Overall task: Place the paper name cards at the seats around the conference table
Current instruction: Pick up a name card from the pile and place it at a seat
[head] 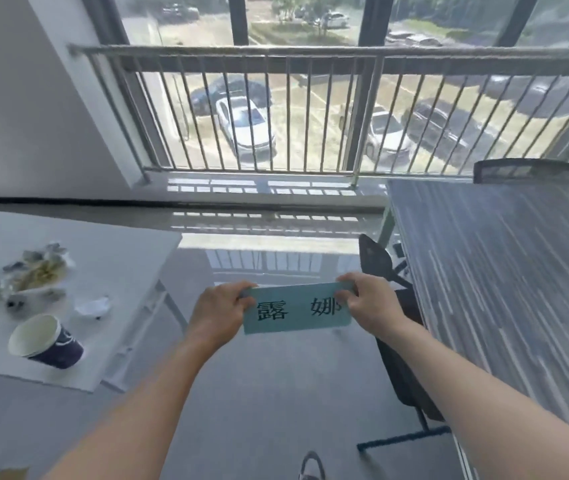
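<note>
Because it is thin paper, the name card [297,308] is likely light and floppy, so pinching both short ends looks the safest hold. The left hand [219,311] and right hand [371,301] each clench an end, holding it in the air above the floor [259,393]. Right of the grip lies the striped grey tabletop [505,271]; left of it, a white tabletop [113,271] carrying a paper cup [45,341].

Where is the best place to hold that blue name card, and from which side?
By its two short ends, one from each side, as now: the left hand pinches the left end of the name card and the right hand the right end. The card is a thin, wide strip, so end grips likely keep it flat and leave the printed characters uncovered.
</note>
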Tool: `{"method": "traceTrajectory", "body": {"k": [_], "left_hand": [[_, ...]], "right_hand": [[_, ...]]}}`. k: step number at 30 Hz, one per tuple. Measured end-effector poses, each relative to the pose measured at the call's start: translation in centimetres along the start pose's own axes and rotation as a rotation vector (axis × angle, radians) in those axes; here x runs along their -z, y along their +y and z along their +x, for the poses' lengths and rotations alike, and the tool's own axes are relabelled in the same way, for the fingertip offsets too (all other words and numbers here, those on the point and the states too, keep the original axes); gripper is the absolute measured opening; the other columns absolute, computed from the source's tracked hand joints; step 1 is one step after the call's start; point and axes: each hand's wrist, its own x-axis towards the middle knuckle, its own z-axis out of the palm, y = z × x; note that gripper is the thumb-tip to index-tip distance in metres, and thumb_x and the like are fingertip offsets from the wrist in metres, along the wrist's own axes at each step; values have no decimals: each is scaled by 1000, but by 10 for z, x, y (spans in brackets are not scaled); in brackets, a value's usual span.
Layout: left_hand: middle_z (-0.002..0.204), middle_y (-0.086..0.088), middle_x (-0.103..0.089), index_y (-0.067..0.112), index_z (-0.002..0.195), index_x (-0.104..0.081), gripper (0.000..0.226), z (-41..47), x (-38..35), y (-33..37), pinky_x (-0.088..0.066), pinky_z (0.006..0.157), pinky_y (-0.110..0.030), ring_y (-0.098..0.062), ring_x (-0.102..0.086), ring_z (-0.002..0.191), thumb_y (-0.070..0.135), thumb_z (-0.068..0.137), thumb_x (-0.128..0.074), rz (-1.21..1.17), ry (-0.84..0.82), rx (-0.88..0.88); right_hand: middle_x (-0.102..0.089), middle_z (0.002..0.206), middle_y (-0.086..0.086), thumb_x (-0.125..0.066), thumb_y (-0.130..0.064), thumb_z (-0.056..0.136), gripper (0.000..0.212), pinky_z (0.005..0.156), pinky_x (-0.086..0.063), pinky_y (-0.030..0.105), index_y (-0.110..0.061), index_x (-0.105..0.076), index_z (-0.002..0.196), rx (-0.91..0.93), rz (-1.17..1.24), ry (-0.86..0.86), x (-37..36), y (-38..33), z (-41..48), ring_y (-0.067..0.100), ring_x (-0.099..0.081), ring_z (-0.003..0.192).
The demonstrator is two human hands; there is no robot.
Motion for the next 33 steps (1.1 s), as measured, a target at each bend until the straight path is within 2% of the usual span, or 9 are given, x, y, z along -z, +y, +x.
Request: {"method": "traceTrajectory", "body": {"k": [2,4,10,13,17,22,26,28,33], "left_hand": [[99,2,-76,28,114,-73,24,33,8,-10,-49,74,-31,-21,-65,90,23,95,-59,-19,41,51],[94,5,-75,30,110,-73,23,59,19,-20,-46,67,-29,-19,-65,87,23,94,-58,-57,62,95],[88,11,-75,35,106,-72,23,157,49,-54,-53,71,-31,-13,-65,81,26,93,-56,-101,114,189],[88,13,-75,35,106,-72,23,220,50,-71,-54,70,-32,-11,-65,79,27,92,-56,-107,91,181],[88,11,-74,30,101,-71,18,323,46,-78,-51,69,-32,-15,-63,80,24,93,-56,-111,8,112],[89,11,-71,31,101,-71,19,462,46,-52,-40,64,-18,-17,-60,84,21,91,-59,-94,-79,-7],[99,5,-74,30,113,-71,25,552,39,-11,-42,73,-31,-21,-61,89,22,93,-59,-44,-164,-124],[98,5,-73,33,113,-71,25,596,28,13,-40,72,-31,-19,-60,88,22,93,-58,-13,-202,-191],[88,14,-71,36,105,-70,23,703,-22,78,-51,76,-34,-19,-64,88,22,94,-56,21,-328,-321]], "right_hand": [[-73,92,-6,-67,-26,92,16,71,-59,38,-24,-71,108,44,-29,-32,-3,-13,49,18,-68,83],[-73,90,-6,-67,-27,90,11,71,-56,40,-28,-71,101,110,-60,-43,-2,-30,93,20,-67,83],[-74,92,-7,-66,-29,91,14,63,-42,29,-28,-72,104,192,-120,-98,-18,-72,222,19,-63,82],[-74,92,-8,-65,-31,91,13,60,-42,28,-30,-71,102,166,-139,-109,-28,-73,282,18,-64,81],[-75,93,-5,-66,-29,90,14,66,-46,32,-27,-72,103,104,-159,-58,-28,-62,359,20,-65,84],[-74,92,-5,-66,-33,90,18,69,-44,31,-26,-72,105,-23,-125,54,-1,-39,447,22,-65,87],[-66,78,-10,-68,-29,90,10,61,-38,27,-25,-71,99,-102,-109,158,33,-17,495,19,-60,77],[-62,75,-13,-67,-26,91,6,56,-35,21,-27,-70,96,-140,-117,194,53,-3,516,19,-60,74],[-72,88,-10,-64,-29,92,14,61,-42,23,-28,-72,104,-294,-53,282,94,62,576,16,-64,82]]}}
